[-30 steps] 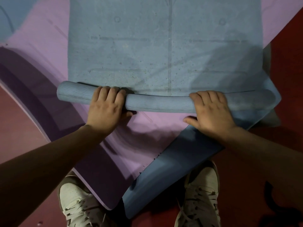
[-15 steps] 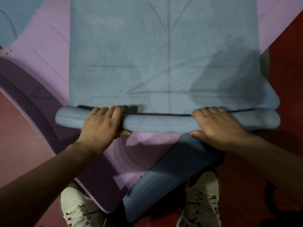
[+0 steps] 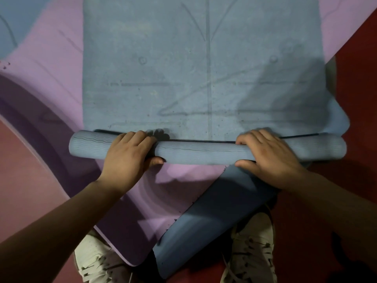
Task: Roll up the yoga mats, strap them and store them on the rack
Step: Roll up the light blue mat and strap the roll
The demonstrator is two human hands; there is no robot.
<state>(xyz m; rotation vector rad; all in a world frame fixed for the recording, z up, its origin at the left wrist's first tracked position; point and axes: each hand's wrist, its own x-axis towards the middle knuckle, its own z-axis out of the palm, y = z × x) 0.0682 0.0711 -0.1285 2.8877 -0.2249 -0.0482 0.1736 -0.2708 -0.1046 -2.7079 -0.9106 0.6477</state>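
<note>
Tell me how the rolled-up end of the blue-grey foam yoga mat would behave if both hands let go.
The rolled-up end is a round tube, so it would probably roll or spring open. It looks soft and bendy: the left hand and right hand each grip it, likely keeping it tight. Its ribbed surface probably resists slipping.

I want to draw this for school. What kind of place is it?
Probably a yoga or exercise room. A partly rolled blue yoga mat with guide lines lies over a pink mat and a darker blue mat on a red floor. The left hand and right hand grip the roll.
</note>
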